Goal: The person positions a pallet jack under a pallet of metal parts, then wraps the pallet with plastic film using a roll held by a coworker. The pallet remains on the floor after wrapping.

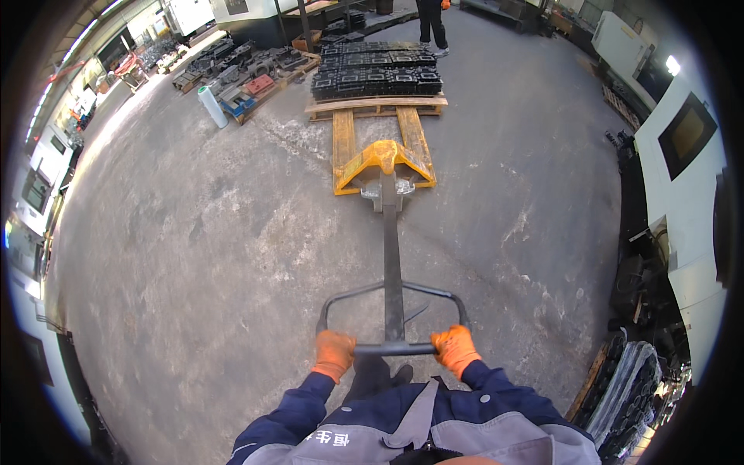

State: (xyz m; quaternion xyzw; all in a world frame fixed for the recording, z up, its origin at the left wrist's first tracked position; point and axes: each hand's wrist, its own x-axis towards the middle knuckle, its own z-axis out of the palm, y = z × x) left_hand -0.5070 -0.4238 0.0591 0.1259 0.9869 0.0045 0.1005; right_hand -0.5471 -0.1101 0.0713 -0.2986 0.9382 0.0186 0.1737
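Both my hands, in orange gloves, grip the black loop handle [394,348] of a yellow pallet jack [385,155]. My left hand [335,353] is closed round the handle's left corner, and my right hand [456,349] is closed round its right corner. From the handle a dark tow bar [393,263] runs away from me to the jack's wheels. The jack's forks reach under a wooden pallet [377,103] at their far end. Dark metal castings [377,71] are stacked in rows on that pallet; fork tips are hidden beneath it.
Another person [432,23] stands behind the loaded pallet. Far left, more metal parts [232,70] lie on pallets, with a pale wrapped roll [211,107] upright beside them. White machines [686,170] line the right side. Plastic-wrapped dark parts [624,387] sit near me at lower right.
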